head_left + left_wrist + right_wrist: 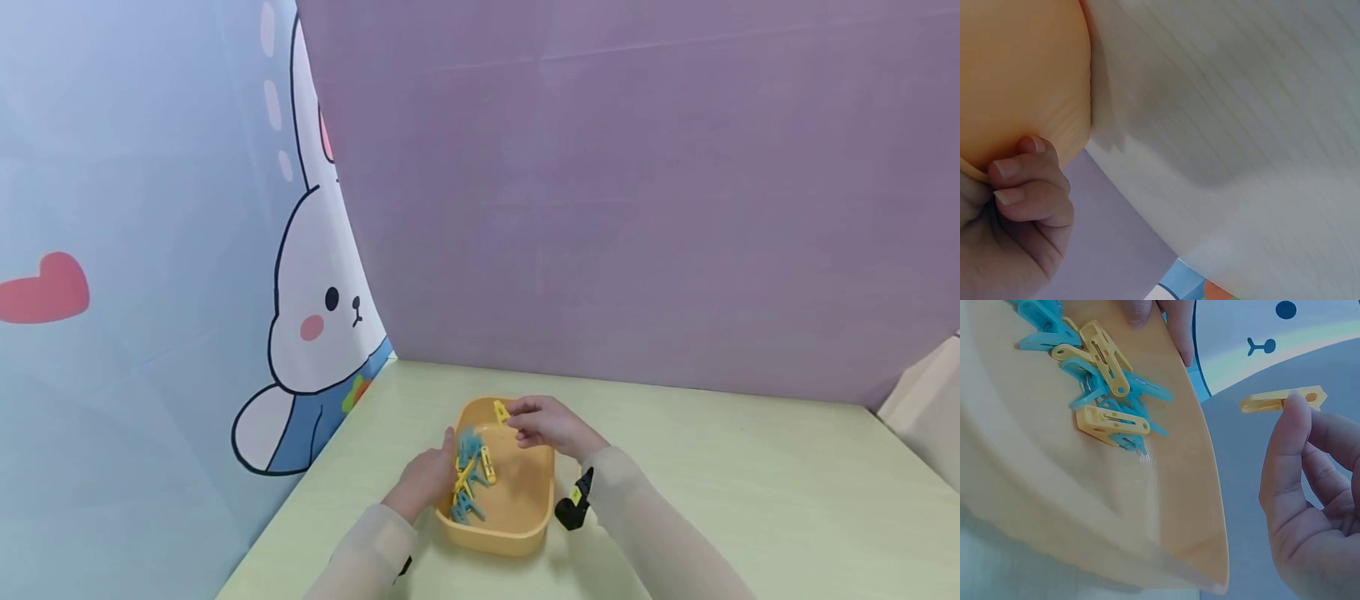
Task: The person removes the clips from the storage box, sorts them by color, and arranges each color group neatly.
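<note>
A yellow-orange plastic basin (517,500) stands on the table, with several blue clothespins (465,505) and yellow clothespins (488,464) heaped along its left side. My left hand (429,477) grips the basin's left rim; in the left wrist view its fingers (1035,200) curl against the outer wall. Between thumb and fingertips my right hand (551,427) pinches one yellow clothespin (1282,400), raised over the basin's far right part. The right wrist view shows that clothespin apart from the heap.
The pale wood-grain table (712,492) extends to the right of the basin. Behind it rises a purple wall covering (637,208); a blue panel with a cartoon rabbit (322,308) borders the left. A whitish object (926,408) stands at the far right edge.
</note>
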`<action>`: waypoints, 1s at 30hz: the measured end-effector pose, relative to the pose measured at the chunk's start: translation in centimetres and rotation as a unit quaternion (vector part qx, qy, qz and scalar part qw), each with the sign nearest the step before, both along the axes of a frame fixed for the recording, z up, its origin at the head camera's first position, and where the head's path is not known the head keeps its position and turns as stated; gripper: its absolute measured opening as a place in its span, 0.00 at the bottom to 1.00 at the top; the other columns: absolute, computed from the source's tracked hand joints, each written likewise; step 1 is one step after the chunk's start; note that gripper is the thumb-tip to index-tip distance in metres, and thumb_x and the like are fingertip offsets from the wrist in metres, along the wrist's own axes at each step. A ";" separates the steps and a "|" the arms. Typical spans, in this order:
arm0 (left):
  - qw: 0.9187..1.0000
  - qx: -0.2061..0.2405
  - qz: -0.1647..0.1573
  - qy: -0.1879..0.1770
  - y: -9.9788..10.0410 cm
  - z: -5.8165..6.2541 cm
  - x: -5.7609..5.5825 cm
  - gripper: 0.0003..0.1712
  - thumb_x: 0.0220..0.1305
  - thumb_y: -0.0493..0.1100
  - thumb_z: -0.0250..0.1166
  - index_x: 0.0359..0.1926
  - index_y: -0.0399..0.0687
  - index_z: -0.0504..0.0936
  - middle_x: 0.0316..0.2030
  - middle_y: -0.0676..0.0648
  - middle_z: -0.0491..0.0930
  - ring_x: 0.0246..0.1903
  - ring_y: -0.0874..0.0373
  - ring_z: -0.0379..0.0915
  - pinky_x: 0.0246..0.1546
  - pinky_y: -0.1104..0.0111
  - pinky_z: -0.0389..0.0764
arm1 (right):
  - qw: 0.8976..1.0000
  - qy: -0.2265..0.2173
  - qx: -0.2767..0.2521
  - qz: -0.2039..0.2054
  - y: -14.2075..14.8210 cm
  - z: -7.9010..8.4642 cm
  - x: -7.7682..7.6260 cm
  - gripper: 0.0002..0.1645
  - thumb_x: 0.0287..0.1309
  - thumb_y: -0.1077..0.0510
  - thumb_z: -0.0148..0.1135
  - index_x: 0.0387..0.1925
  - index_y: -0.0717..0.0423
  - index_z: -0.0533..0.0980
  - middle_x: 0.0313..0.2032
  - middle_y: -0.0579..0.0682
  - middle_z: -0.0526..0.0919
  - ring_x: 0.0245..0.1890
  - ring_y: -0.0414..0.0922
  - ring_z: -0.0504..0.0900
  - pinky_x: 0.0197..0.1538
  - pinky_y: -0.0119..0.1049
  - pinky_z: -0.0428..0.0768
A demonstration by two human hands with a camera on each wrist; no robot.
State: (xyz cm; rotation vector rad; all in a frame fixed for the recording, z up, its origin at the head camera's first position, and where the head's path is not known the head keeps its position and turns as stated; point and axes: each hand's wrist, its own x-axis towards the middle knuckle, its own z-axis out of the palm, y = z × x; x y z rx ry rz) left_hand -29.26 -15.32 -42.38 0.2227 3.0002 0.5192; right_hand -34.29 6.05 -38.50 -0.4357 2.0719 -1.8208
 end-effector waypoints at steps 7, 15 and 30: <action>1.000 -0.004 -0.003 0.003 0.1 0.1 0.1 0.38 0.63 0.36 0.55 0.69 0.34 0.47 0.21 0.47 0.70 0.20 0.56 0.66 0.27 0.63 0.71 | 1.000 0.005 -0.004 -0.005 1.2 0.2 0.5 0.20 0.60 0.66 0.55 0.52 0.71 0.69 0.35 0.55 0.77 0.26 0.41 0.74 0.33 0.33 0.78; 1.000 -0.007 -0.004 -0.002 -0.1 0.0 -0.2 0.38 0.63 0.36 0.54 0.69 0.34 0.46 0.23 0.47 0.71 0.22 0.56 0.67 0.30 0.62 0.72 | 1.000 0.000 -0.016 -0.017 2.6 0.3 0.6 0.20 0.59 0.66 0.56 0.52 0.72 0.68 0.38 0.58 0.77 0.25 0.40 0.74 0.32 0.33 0.77; 1.000 -0.010 -0.005 -0.006 0.0 0.2 0.1 0.38 0.64 0.37 0.54 0.70 0.35 0.46 0.21 0.47 0.70 0.20 0.56 0.66 0.27 0.63 0.71 | 0.998 -0.013 -0.016 -0.057 5.0 -0.1 0.6 0.19 0.59 0.65 0.56 0.51 0.70 0.69 0.37 0.59 0.76 0.26 0.41 0.75 0.31 0.33 0.78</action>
